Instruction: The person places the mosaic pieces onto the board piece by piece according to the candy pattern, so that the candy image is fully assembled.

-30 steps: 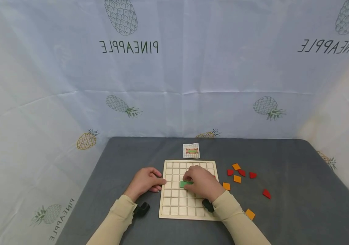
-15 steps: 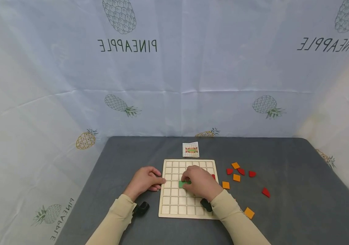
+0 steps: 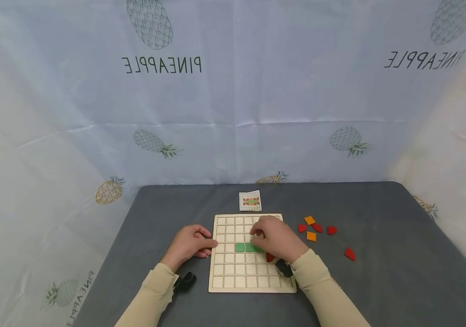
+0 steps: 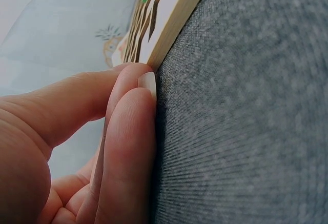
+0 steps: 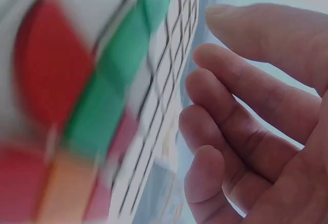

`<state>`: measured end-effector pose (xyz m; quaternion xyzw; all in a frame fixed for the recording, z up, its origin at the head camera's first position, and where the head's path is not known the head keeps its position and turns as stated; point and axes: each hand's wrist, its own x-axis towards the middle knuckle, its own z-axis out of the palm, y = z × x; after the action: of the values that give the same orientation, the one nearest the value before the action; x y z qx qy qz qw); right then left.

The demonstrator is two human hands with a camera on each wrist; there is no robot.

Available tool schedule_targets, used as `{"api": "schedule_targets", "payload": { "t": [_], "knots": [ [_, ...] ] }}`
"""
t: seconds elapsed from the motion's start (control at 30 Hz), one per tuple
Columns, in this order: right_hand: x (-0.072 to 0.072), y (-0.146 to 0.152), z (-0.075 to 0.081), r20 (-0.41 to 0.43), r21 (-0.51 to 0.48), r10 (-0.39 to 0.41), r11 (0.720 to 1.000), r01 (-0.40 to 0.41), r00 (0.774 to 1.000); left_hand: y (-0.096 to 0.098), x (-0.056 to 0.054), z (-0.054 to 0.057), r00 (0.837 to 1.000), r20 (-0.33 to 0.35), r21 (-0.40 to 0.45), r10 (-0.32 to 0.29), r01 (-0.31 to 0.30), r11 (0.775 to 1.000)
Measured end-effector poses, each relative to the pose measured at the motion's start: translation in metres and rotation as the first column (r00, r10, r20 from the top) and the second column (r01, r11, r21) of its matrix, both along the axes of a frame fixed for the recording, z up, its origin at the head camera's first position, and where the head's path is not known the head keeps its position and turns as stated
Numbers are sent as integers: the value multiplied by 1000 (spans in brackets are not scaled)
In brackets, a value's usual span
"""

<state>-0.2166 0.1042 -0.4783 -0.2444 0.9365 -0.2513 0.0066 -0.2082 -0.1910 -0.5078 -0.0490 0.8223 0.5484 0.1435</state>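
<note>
A pale wooden grid board [image 3: 228,281] lies on the grey table. My left hand [image 3: 189,245] holds its left edge, thumb over the top and fingertips at the side, as the left wrist view shows. A row of green square tiles [image 3: 239,247] runs across the board's middle. My right hand [image 3: 279,238] hovers over the row's right end, fingers loosely bent. In the right wrist view nothing sits between its thumb and fingers. Beside the green row that view shows a curved red piece [image 5: 51,62] and an orange tile [image 5: 66,188], both blurred. My right hand hides part of the board.
A small pattern card [image 3: 250,200] lies behind the board. Loose red pieces [image 3: 349,254] and orange squares [image 3: 311,236] are scattered to the right. A pineapple-print cloth [image 3: 233,150] hangs behind the table.
My right hand has lifted off the green tiles and shifted slightly right, exposing more of the green row and a red piece below it. My left hand stays at the board's edge.
</note>
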Motion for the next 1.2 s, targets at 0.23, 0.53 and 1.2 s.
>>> {"api": "schedule_targets", "payload": {
  "t": [0.23, 0.53, 1.2],
  "knots": [
    [-16, 70, 10, 42, 61, -165, 985, 162, 985, -1, 1, -2, 1000, -3, 2, -1, 1, 1000],
    [-35, 142, 8, 108, 102, -272, 960, 261, 956, -2, 1, -3, 1000, -9, 5, -1, 1, 1000],
    [-44, 147, -3, 161, 152, -318, 943, 295, 934, -2, 3, -3, 1000, -22, 6, -12, 12, 1000]
  ]
}}
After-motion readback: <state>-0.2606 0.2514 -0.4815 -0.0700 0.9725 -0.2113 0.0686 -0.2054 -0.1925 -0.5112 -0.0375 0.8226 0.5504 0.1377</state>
